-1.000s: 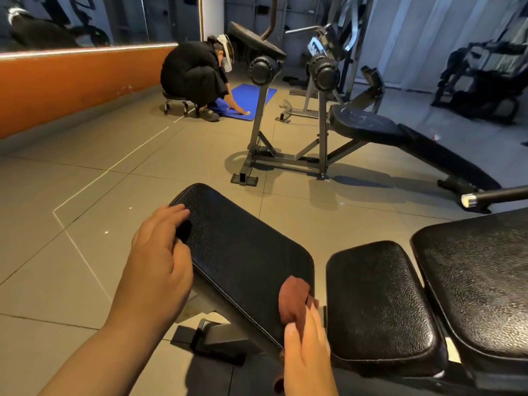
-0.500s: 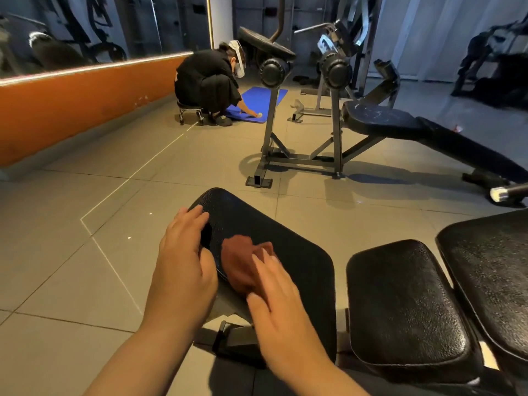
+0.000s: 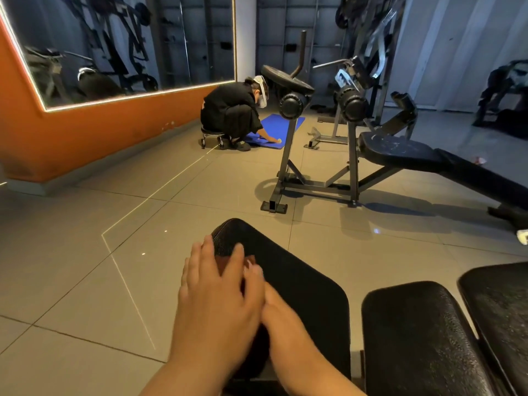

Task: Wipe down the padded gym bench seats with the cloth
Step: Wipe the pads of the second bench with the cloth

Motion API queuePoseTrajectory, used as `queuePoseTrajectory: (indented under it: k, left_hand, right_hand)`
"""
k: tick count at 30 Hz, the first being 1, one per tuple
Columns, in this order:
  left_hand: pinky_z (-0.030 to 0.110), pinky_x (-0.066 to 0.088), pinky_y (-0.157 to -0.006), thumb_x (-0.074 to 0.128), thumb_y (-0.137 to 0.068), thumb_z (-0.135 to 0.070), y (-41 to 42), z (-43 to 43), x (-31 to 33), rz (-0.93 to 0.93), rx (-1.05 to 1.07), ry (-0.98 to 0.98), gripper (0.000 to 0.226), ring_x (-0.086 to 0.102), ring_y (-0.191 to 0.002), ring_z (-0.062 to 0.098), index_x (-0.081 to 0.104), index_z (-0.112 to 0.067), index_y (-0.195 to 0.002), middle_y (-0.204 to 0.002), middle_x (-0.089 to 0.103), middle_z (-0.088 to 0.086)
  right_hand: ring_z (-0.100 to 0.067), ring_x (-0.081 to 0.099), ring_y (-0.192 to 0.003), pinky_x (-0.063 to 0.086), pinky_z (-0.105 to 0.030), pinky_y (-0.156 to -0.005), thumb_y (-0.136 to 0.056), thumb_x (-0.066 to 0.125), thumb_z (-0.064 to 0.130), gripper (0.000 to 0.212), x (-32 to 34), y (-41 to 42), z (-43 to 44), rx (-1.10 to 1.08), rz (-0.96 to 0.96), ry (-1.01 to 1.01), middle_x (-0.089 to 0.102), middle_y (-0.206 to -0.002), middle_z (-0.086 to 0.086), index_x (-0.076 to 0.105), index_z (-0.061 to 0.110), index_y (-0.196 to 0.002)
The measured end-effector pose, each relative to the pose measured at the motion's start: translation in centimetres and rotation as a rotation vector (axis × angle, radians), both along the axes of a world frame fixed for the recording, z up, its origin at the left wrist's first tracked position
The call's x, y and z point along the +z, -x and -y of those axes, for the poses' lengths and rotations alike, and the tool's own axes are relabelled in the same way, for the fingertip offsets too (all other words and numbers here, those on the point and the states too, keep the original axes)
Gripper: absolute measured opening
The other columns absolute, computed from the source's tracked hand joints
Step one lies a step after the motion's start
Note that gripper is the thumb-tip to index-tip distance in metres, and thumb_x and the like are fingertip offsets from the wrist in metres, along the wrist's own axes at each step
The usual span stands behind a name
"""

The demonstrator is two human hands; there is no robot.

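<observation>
The long black padded bench pad (image 3: 303, 284) slopes away from me at bottom centre. My right hand (image 3: 275, 308) lies on it with its fingers flat over the reddish-brown cloth (image 3: 251, 259), of which only a sliver shows. My left hand (image 3: 215, 284) rests with straight fingers on the pad's left edge and overlaps the right hand's fingers, hiding most of the cloth. A second black seat pad (image 3: 414, 335) sits to the right, and a third pad (image 3: 503, 307) is at the right edge.
Another black bench with roller pads on a metal frame (image 3: 400, 151) stands ahead on the right. A person in black (image 3: 231, 115) crouches on a wheeled stool by a blue mat (image 3: 275, 128). An orange wall with a mirror (image 3: 85, 144) runs along the left; tiled floor lies between.
My right hand has slid the cloth from the pad's near end up toward its far left end. It now lies under my left hand, which stayed on the pad's left edge.
</observation>
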State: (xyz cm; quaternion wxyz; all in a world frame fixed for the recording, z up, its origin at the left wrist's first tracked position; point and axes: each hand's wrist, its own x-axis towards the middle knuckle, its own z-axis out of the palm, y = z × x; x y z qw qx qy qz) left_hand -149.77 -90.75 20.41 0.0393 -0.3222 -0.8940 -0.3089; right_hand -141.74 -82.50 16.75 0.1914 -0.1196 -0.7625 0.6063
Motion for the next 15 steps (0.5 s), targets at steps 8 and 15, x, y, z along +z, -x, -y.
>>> queuePoseTrajectory:
  k: [8, 15]
  left_hand:
    - [0.062, 0.025, -0.113, 0.062, -0.086, -0.046, -1.9, -1.9, -4.6, -0.35, -0.239, 0.39, 0.052, 0.043, -0.14, 0.032, 0.065, -0.018, -0.129, -0.142, 0.057, 0.013]
    - [0.05, 0.03, -0.111, 0.044, -0.09, -0.036, 0.1, -0.5, -3.2, -0.475, -0.393, 0.52, 0.044, 0.051, -0.134, 0.025, 0.073, -0.019, -0.119, -0.141, 0.058, 0.002]
  right_hand:
    - [0.013, 0.002, -0.147, 0.009, -0.032, -0.127, -0.108, 0.036, 0.035, 0.047, -6.6, -2.7, -4.3, -0.352, 0.24, -0.269, 0.01, -0.15, 0.046, 0.024, 0.05, -0.15]
    - [0.029, 0.003, -0.135, 0.007, -0.02, -0.123, -0.108, 0.035, 0.032, 0.043, -6.3, -3.1, -4.8, -0.335, 0.277, -0.243, 0.012, -0.14, 0.053, 0.023, 0.057, -0.141]
